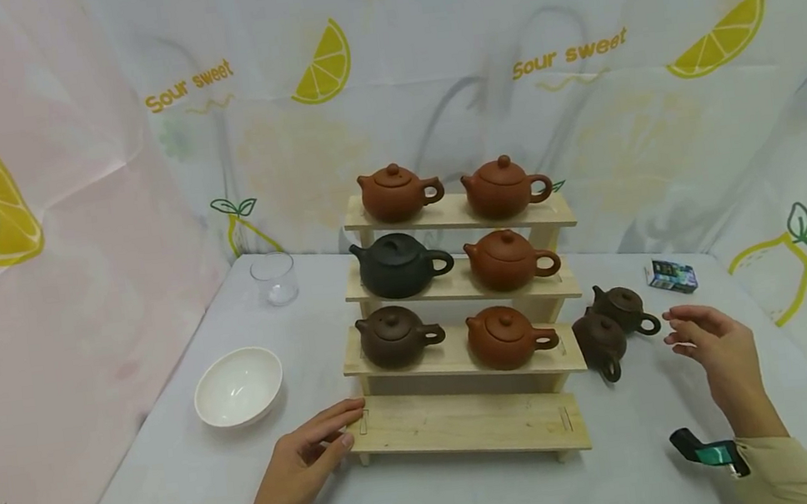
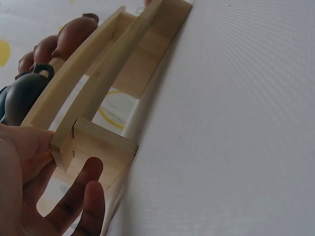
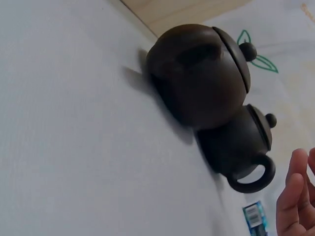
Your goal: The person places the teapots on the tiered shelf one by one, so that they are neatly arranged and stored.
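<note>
My left hand [image 1: 297, 467] rests at the left end of the bottom board of a wooden stepped rack [image 1: 463, 425]. In the left wrist view its thumb touches the board's corner, with two loose fingers [image 2: 93, 196] below. To the right of the rack, my right hand [image 1: 722, 356] hovers with nothing in it, fingers slightly bent. Nearest to it is a dark brown teapot [image 1: 624, 307], its handle toward the hand. Against that one stands another dark brown teapot [image 1: 602, 341], closer to the rack; in the right wrist view this nearer teapot [image 3: 197, 78] partly covers the other.
The upper boards bear reddish-brown teapots [image 1: 499, 186], a black teapot [image 1: 396, 268] and a dark brown teapot [image 1: 393, 337]. To the left are a white bowl [image 1: 238, 386] and a clear glass [image 1: 275, 280]. A small printed box [image 1: 671, 275] lies at the back right.
</note>
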`<action>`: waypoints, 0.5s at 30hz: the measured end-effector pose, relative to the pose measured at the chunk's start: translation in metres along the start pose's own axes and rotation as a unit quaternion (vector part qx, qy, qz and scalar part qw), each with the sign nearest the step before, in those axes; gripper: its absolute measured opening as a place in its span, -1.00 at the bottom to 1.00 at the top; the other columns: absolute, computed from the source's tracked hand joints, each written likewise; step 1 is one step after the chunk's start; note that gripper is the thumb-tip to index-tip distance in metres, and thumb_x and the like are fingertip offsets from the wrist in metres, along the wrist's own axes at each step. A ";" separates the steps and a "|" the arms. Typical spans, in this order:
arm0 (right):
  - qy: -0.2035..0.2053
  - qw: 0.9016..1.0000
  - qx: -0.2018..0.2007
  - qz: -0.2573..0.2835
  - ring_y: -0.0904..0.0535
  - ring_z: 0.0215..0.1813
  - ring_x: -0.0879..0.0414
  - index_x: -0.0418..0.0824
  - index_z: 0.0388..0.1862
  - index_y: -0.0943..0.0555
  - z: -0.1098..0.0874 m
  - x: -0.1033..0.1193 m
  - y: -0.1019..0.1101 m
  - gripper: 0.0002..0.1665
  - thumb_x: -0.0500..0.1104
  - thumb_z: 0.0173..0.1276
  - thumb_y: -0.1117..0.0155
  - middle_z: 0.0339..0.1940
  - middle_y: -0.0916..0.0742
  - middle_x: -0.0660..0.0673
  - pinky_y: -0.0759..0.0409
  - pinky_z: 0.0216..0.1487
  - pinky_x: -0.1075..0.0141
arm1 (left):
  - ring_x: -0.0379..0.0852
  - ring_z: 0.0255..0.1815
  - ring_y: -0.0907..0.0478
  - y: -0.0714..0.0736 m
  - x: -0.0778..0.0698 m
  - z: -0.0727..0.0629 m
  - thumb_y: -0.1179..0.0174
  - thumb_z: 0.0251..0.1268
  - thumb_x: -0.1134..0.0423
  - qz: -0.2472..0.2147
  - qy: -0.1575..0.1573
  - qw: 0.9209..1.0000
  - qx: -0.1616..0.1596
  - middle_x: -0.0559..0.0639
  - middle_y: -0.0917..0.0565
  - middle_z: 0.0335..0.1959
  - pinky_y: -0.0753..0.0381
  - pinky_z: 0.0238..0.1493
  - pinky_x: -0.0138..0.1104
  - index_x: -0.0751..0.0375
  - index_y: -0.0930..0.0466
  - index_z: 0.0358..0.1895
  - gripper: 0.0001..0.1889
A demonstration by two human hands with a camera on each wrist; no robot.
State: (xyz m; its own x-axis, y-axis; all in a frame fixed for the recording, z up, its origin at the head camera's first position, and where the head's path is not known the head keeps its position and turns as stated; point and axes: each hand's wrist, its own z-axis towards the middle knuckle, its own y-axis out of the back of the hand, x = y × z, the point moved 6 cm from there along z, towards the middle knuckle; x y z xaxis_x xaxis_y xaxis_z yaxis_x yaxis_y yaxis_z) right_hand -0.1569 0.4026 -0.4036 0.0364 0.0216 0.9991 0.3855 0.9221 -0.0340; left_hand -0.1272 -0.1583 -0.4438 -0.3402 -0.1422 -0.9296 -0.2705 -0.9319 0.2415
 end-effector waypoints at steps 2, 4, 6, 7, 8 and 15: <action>-0.013 1.000 -0.004 0.000 -0.69 -0.34 0.22 -0.08 -0.12 -0.75 0.002 -0.006 0.004 -0.81 -0.33 0.55 -0.25 -0.23 -0.79 0.16 -0.66 -0.29 0.45 | -0.17 0.36 -0.50 0.000 0.001 0.000 -0.26 0.51 0.35 0.001 0.005 1.000 0.000 0.00 -0.59 0.37 -0.67 -0.12 -0.27 0.12 -0.69 0.27 -0.66; -0.020 1.000 -0.002 0.004 -0.69 -0.32 0.22 -0.08 -0.09 -0.74 0.004 -0.012 0.006 -0.80 -0.35 0.55 -0.24 -0.21 -0.78 0.17 -0.66 -0.28 0.45 | -0.17 0.37 -0.49 0.000 0.001 0.000 -0.26 0.51 0.35 0.002 0.006 1.000 0.000 0.00 -0.59 0.37 -0.67 -0.11 -0.26 0.12 -0.69 0.27 -0.66; -0.021 1.000 0.005 0.008 -0.69 -0.30 0.23 -0.08 -0.07 -0.73 0.005 -0.016 0.007 -0.77 -0.37 0.55 -0.23 -0.20 -0.78 0.17 -0.67 -0.27 0.45 | -0.17 0.37 -0.48 0.000 0.002 -0.001 -0.26 0.51 0.35 0.001 0.006 1.000 0.001 -0.01 -0.59 0.37 -0.67 -0.11 -0.26 0.11 -0.69 0.27 -0.66; -0.020 1.000 0.011 0.012 -0.70 -0.30 0.23 -0.09 -0.07 -0.73 0.006 -0.018 0.007 -0.76 -0.39 0.55 -0.22 -0.19 -0.78 0.17 -0.67 -0.26 0.44 | -0.17 0.37 -0.49 0.000 0.001 -0.001 -0.26 0.51 0.36 0.001 0.004 1.000 0.001 0.00 -0.59 0.37 -0.67 -0.11 -0.26 0.12 -0.69 0.27 -0.66; -0.018 1.000 0.019 0.016 -0.70 -0.30 0.23 -0.09 -0.07 -0.73 0.007 -0.020 0.006 -0.74 -0.41 0.54 -0.22 -0.19 -0.78 0.16 -0.67 -0.26 0.43 | -0.16 0.37 -0.49 0.000 0.001 -0.001 -0.26 0.51 0.36 0.000 0.002 1.000 0.001 0.00 -0.59 0.37 -0.67 -0.11 -0.26 0.13 -0.69 0.27 -0.66; -0.016 0.998 0.064 0.018 -0.73 -0.30 0.22 -0.02 -0.12 -0.73 0.009 -0.029 0.002 -0.64 -0.45 0.54 -0.16 -0.22 -0.78 0.12 -0.68 -0.28 0.39 | -0.19 0.34 -0.51 0.000 -0.003 0.000 -0.24 0.52 0.39 -0.003 -0.018 1.000 0.002 0.06 -0.59 0.36 -0.67 -0.14 -0.28 0.19 -0.68 0.28 -0.66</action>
State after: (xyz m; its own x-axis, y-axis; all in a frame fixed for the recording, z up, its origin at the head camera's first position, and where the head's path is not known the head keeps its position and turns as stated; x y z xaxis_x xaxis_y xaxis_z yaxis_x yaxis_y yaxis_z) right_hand -0.1655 0.4074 -0.4324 0.0183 0.0659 0.9977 0.2629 0.9624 -0.0684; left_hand -0.1262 -0.1576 -0.4415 -0.3708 -0.1252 -0.9202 -0.2756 -0.9314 0.2378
